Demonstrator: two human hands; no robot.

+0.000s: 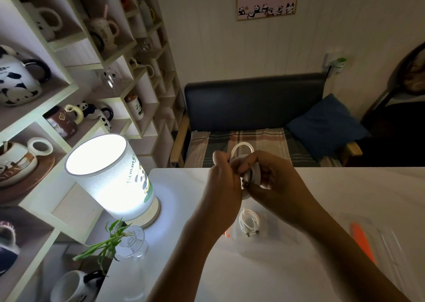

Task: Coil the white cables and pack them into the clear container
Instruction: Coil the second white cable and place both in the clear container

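Starting at the lit lamp (110, 175), the left hand (222, 182) is seen to its right, closed around a white cable (241, 150). The right hand (273, 177) is pinched on the same coil, whose loop stands up. Below both hands, nearer the person than the lamp, the clear container (264, 232) is found with a coiled cable (249, 223) inside.

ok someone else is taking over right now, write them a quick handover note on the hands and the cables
Left hand and right hand: both raised over the table, gripping one white cable, partly coiled, with a loop sticking up.
Clear container: on the table below the hands, with one coiled cable already inside.
Left: finish this coil, then put it in the container.
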